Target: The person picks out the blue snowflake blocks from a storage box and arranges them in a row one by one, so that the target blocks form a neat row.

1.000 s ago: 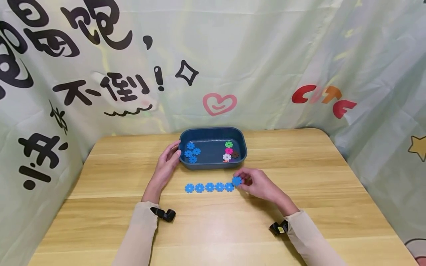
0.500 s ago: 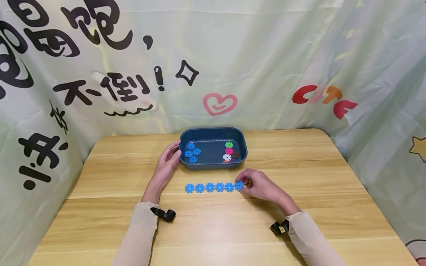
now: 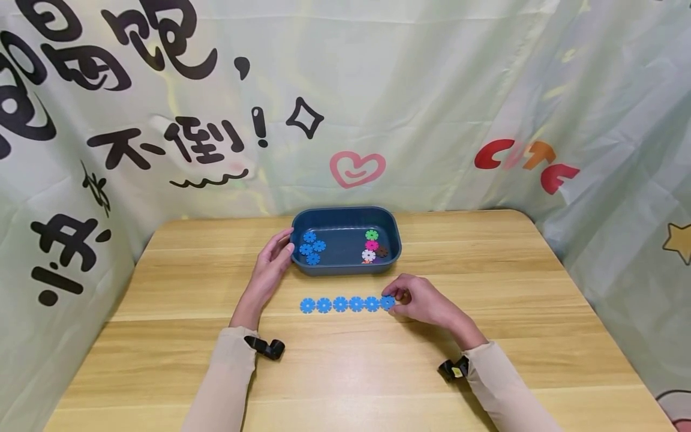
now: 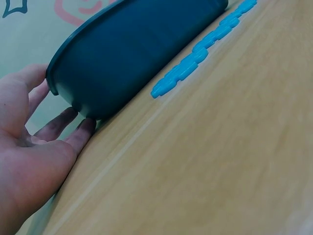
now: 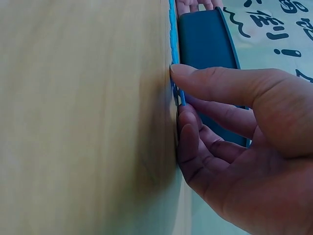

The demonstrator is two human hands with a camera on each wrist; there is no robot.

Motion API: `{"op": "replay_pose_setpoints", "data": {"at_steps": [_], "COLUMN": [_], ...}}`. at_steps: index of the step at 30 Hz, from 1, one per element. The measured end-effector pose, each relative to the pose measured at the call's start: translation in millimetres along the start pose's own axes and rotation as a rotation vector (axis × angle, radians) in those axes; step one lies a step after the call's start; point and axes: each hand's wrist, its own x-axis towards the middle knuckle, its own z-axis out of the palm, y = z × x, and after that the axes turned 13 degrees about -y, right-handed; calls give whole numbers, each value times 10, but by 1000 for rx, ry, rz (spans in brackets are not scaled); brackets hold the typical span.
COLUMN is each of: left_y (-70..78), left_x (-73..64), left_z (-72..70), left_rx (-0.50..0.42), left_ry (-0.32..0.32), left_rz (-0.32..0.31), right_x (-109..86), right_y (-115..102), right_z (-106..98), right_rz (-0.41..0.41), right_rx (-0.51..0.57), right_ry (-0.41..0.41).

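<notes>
Several blue snowflake discs (image 3: 340, 304) form a straight row on the table, also seen edge-on in the left wrist view. At the row's right end, my right hand (image 3: 423, 300) pinches a blue snowflake disc (image 3: 387, 302) between thumb and fingers, low against the table and close to its neighbour. The right wrist view shows that pinched disc's thin edge, the rest hidden by fingers. My left hand (image 3: 272, 264) holds the left end of a dark blue plastic tray (image 3: 345, 269), its thumb and fingers spread against the end wall and rim.
Inside the tray, loose blue discs (image 3: 313, 247) lie at the left. At its right are a green disc (image 3: 371, 234), a pink disc (image 3: 371, 245), a white disc (image 3: 368, 255) and a brown disc (image 3: 382, 251). A printed curtain (image 3: 432, 108) hangs behind the wooden table (image 3: 459, 252).
My right hand has lowered the pinched blue disc from above the row's right end down beside the last disc. The left hand and tray have stayed in place.
</notes>
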Motion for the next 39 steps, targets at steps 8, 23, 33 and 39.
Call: {"op": "replay_pose_setpoints", "data": {"at_steps": [8, 23, 33, 39], "left_y": [12, 21, 14, 11], "left_x": [1, -3, 1, 2], "left_z": [1, -8, -7, -6], "left_rx": [-18, -25, -5, 0], "left_ry": [-15, -23, -25, -22], "left_rz": [7, 16, 20, 15], "right_x": [4, 4, 83, 180], "right_y": [3, -43, -284, -472], "right_z": [3, 30, 15, -12], "right_rz": [-8, -7, -93, -169], "right_rx": [2, 31, 102, 155], "right_ry": [-2, 13, 116, 165]}}
